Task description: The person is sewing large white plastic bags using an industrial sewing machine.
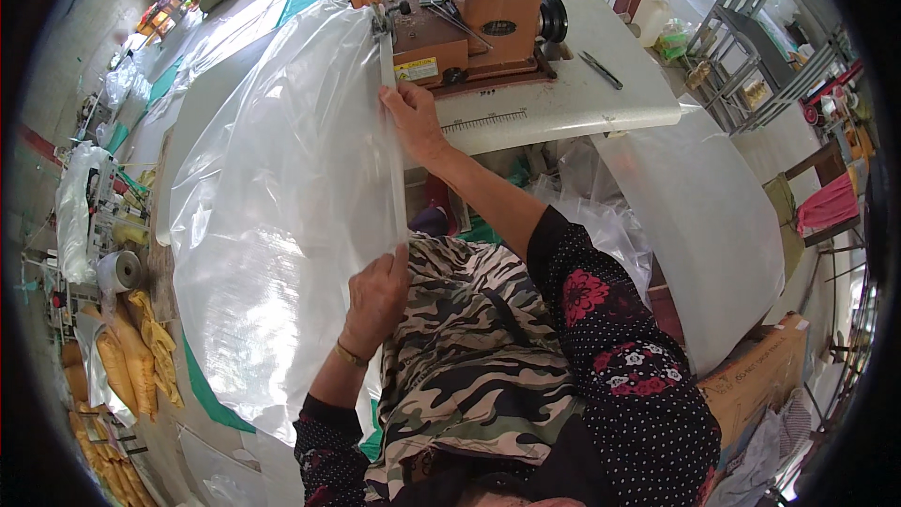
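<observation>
Clear plastic sheeting (pixel 282 207), a big crinkled bag of it, billows over the left part of the white sewing table (pixel 601 99) and hangs down past the table's front edge to the person's lap. Its folded right edge runs as a straight white band from the needle area of the orange industrial sewing machine (pixel 460 9) down toward the person.

The right hand (pixel 413 117) lies at the table's front edge, just below the machine's base, with fingers pressed together on the upper end of that band, pinching the plastic edge against the table. The left hand (pixel 375 296) is lower, off the table and near the body, closed in a fist-like pinch on the same folded edge, so the band is stretched taut between the two hands. A thin gold bracelet (pixel 351 354) sits on the left wrist.

The machine stands at the table's back edge; its black handwheel (pixel 554 17) faces right. A pair of thread snips (pixel 601 69) lies on the tabletop toward the right edge, well apart from both hands. A printed ruler strip (pixel 483 120) runs along the table's front edge, just right of the right hand. The person wears a camouflage apron (pixel 479 357) over dark dotted sleeves with red flowers (pixel 610 338).
</observation>
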`<state>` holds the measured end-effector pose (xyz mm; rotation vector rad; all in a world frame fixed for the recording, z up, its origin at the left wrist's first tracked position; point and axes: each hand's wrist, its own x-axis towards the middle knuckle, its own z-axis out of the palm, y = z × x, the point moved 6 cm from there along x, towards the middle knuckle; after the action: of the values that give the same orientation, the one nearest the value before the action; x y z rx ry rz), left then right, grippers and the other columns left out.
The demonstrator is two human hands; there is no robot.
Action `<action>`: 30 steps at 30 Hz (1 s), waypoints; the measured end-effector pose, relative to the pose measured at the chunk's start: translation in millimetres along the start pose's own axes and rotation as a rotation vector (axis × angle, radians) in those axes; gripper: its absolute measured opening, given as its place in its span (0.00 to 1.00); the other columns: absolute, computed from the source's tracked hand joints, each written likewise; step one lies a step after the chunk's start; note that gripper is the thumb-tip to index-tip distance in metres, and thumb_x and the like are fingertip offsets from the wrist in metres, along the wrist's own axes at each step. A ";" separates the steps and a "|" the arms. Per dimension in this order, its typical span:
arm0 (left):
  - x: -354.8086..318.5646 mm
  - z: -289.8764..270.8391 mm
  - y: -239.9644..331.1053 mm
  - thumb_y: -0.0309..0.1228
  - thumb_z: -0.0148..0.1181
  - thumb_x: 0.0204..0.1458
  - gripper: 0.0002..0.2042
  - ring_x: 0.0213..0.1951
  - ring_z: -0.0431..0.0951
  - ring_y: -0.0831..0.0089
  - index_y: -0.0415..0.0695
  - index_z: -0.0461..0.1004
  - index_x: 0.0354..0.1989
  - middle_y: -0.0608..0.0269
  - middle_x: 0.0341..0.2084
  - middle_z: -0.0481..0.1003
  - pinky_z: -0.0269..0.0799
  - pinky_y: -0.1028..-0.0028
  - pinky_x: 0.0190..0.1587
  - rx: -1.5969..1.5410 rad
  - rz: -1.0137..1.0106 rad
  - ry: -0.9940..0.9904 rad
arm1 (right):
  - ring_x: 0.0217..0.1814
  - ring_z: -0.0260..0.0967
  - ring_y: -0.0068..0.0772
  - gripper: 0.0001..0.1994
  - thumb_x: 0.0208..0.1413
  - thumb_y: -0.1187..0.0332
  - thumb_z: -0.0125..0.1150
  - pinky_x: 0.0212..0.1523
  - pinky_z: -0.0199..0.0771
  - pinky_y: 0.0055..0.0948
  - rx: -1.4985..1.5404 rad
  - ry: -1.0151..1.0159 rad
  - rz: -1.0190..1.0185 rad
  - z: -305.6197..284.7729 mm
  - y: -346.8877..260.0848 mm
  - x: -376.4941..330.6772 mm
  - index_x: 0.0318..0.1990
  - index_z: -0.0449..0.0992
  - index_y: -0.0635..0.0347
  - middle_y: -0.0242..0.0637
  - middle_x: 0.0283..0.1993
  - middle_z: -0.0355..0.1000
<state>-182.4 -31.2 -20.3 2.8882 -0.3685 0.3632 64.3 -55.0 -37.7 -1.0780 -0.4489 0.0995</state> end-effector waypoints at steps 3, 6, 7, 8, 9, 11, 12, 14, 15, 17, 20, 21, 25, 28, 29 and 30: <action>21.2 -0.4 -12.8 0.22 0.55 0.46 0.18 0.29 0.77 0.59 0.33 0.69 0.49 0.55 0.25 0.71 0.73 0.65 0.28 0.071 0.004 -0.007 | 0.27 0.57 0.13 0.14 0.61 0.62 0.55 0.30 0.60 0.19 -0.102 0.012 -0.057 -1.5 -4.3 12.2 0.27 0.73 0.62 0.22 0.24 0.66; 48.3 -7.6 -19.4 0.21 0.54 0.47 0.18 0.28 0.77 0.58 0.33 0.69 0.48 0.54 0.25 0.72 0.73 0.65 0.28 0.098 -0.011 0.034 | 0.26 0.58 0.14 0.14 0.61 0.62 0.54 0.29 0.61 0.20 -0.148 0.049 -0.068 -4.5 6.2 25.3 0.27 0.73 0.62 0.23 0.24 0.66; 55.6 -10.6 -22.2 0.20 0.54 0.47 0.17 0.28 0.77 0.58 0.32 0.69 0.48 0.54 0.25 0.72 0.74 0.65 0.28 0.113 -0.025 0.058 | 0.26 0.60 0.14 0.14 0.62 0.61 0.54 0.28 0.62 0.20 -0.086 0.054 -0.054 -3.1 10.1 26.9 0.27 0.73 0.61 0.23 0.24 0.67; 64.0 -14.7 -22.3 0.20 0.53 0.49 0.16 0.28 0.77 0.57 0.33 0.70 0.47 0.53 0.24 0.72 0.73 0.64 0.28 0.119 -0.029 0.090 | 0.26 0.61 0.15 0.14 0.62 0.61 0.54 0.28 0.62 0.20 -0.024 0.059 -0.039 -2.5 13.7 27.2 0.28 0.74 0.61 0.23 0.24 0.67; 68.2 -15.7 -25.8 0.20 0.53 0.49 0.16 0.28 0.77 0.57 0.33 0.70 0.47 0.53 0.24 0.72 0.73 0.64 0.28 0.123 -0.044 0.087 | 0.26 0.61 0.15 0.14 0.62 0.61 0.54 0.28 0.62 0.20 -0.018 0.049 -0.030 2.8 12.5 23.4 0.28 0.74 0.61 0.23 0.24 0.67; 77.5 -25.0 -33.0 0.21 0.53 0.50 0.13 0.26 0.77 0.56 0.35 0.73 0.45 0.52 0.24 0.73 0.73 0.63 0.28 0.092 -0.099 0.222 | 0.28 0.64 0.16 0.12 0.63 0.61 0.53 0.33 0.67 0.20 0.201 0.022 0.046 10.2 4.5 7.6 0.32 0.74 0.60 0.26 0.28 0.70; 84.3 -29.5 -32.8 0.21 0.53 0.50 0.13 0.26 0.77 0.56 0.35 0.73 0.45 0.52 0.24 0.73 0.73 0.63 0.28 0.101 -0.105 0.225 | 0.28 0.64 0.16 0.12 0.63 0.61 0.53 0.33 0.67 0.20 0.208 0.015 0.046 15.7 2.9 -1.3 0.32 0.74 0.60 0.26 0.28 0.70; 95.4 -42.5 -36.7 0.22 0.55 0.50 0.11 0.26 0.77 0.54 0.37 0.75 0.42 0.49 0.24 0.75 0.73 0.63 0.29 -0.073 -0.159 0.396 | 0.40 0.65 0.19 0.11 0.63 0.62 0.51 0.45 0.68 0.24 0.340 0.090 0.120 20.8 11.9 -25.0 0.36 0.74 0.59 0.26 0.35 0.71; 102.7 -46.3 -30.3 0.22 0.55 0.50 0.11 0.26 0.77 0.54 0.37 0.75 0.42 0.49 0.24 0.75 0.73 0.63 0.29 -0.065 -0.159 0.395 | 0.40 0.65 0.19 0.11 0.63 0.62 0.51 0.45 0.68 0.24 0.347 0.087 0.119 26.1 13.6 -39.3 0.36 0.74 0.59 0.26 0.35 0.71; 110.8 -50.1 -21.4 0.23 0.57 0.50 0.10 0.21 0.74 0.59 0.37 0.78 0.40 0.49 0.22 0.75 0.70 0.67 0.26 -0.251 -0.247 0.512 | 0.41 0.65 0.19 0.09 0.61 0.65 0.54 0.44 0.67 0.25 0.261 -0.138 -0.179 44.1 15.9 -75.5 0.39 0.75 0.61 0.26 0.35 0.70; 120.1 -37.5 -21.2 0.24 0.56 0.50 0.10 0.26 0.77 0.57 0.36 0.78 0.41 0.48 0.26 0.77 0.73 0.67 0.32 -0.173 -0.288 0.489 | 0.52 0.64 0.31 0.06 0.58 0.70 0.53 0.56 0.62 0.34 -0.167 -0.027 -0.346 60.0 47.6 -94.6 0.40 0.74 0.59 0.32 0.40 0.70; 120.4 -33.0 -24.4 0.24 0.55 0.51 0.11 0.28 0.78 0.56 0.37 0.78 0.41 0.48 0.28 0.77 0.73 0.66 0.34 -0.070 -0.289 0.446 | 0.53 0.63 0.34 0.07 0.57 0.71 0.54 0.57 0.61 0.36 -0.278 -0.154 -0.318 56.7 31.7 -94.9 0.41 0.73 0.59 0.34 0.41 0.69; 115.9 -28.8 -35.1 0.24 0.54 0.51 0.11 0.30 0.78 0.53 0.38 0.78 0.42 0.46 0.28 0.77 0.73 0.64 0.35 -0.160 -0.247 0.462 | 0.58 0.62 0.41 0.10 0.53 0.72 0.54 0.62 0.57 0.41 -0.621 -0.505 -0.254 17.7 -30.2 -83.0 0.44 0.72 0.59 0.39 0.46 0.69; 121.9 -23.2 -38.5 0.25 0.52 0.51 0.12 0.31 0.77 0.49 0.40 0.77 0.42 0.47 0.31 0.77 0.72 0.57 0.35 -0.174 -0.273 0.378 | 0.59 0.60 0.43 0.18 0.49 0.72 0.58 0.62 0.57 0.44 -1.344 -0.415 -0.613 -1.8 -64.6 -64.7 0.49 0.69 0.61 0.42 0.51 0.67; 125.2 -23.9 -39.8 0.25 0.52 0.51 0.12 0.31 0.77 0.49 0.39 0.76 0.42 0.46 0.31 0.77 0.72 0.56 0.35 -0.152 -0.278 0.389 | 0.61 0.59 0.44 0.19 0.49 0.71 0.58 0.63 0.55 0.45 -1.265 -0.265 -0.742 -4.4 -82.6 -55.1 0.51 0.69 0.61 0.41 0.54 0.66; 128.9 -24.5 -42.7 0.25 0.51 0.52 0.12 0.31 0.78 0.49 0.38 0.76 0.42 0.45 0.30 0.77 0.72 0.56 0.36 -0.126 -0.283 0.398 | 0.63 0.58 0.45 0.20 0.49 0.71 0.57 0.65 0.53 0.47 -1.175 -0.114 -0.865 -8.5 -95.3 -47.6 0.52 0.69 0.61 0.40 0.57 0.65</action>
<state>-55.1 -13.3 30.0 2.6084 0.0799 0.8089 11.4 -121.6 27.2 -1.9105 -1.1037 -0.9859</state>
